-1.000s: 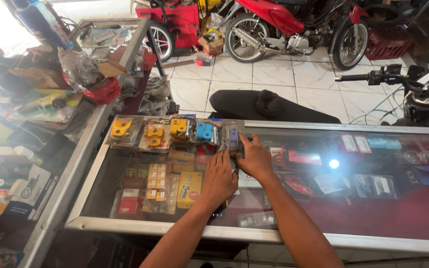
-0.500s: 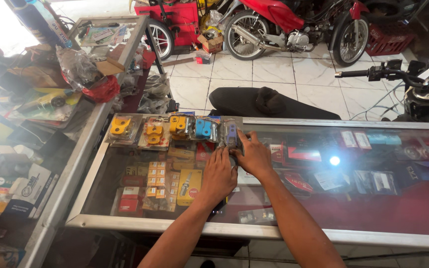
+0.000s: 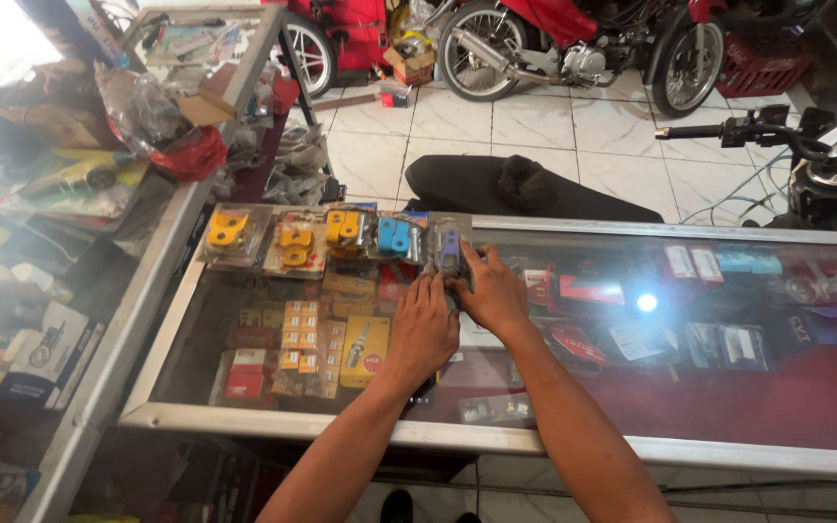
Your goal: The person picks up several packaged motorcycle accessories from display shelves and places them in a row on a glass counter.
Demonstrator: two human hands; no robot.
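Observation:
A row of clear packets lies along the far edge of a glass display counter [image 3: 341,426]. From left to right they hold a yellow part [image 3: 227,230], an orange-yellow part [image 3: 294,244], another yellow part [image 3: 346,228], a blue part [image 3: 394,235] and a purple part [image 3: 449,247]. Both my hands are on the purple-part packet at the right end of the row. My right hand [image 3: 494,291] grips its right side, thumb near the top. My left hand [image 3: 425,324] lies with its fingers on the packet's lower edge.
Small boxes and packaged spares lie under the glass. A cluttered second counter [image 3: 128,320] runs along the left. Beyond the counter lie a black motorcycle seat [image 3: 525,189] on white tiles, a red motorcycle [image 3: 573,39] and a handlebar [image 3: 777,131] at right.
My hands have stayed on the purple-part packet. The view has tipped slightly downward, so everything sits a little higher in the frame.

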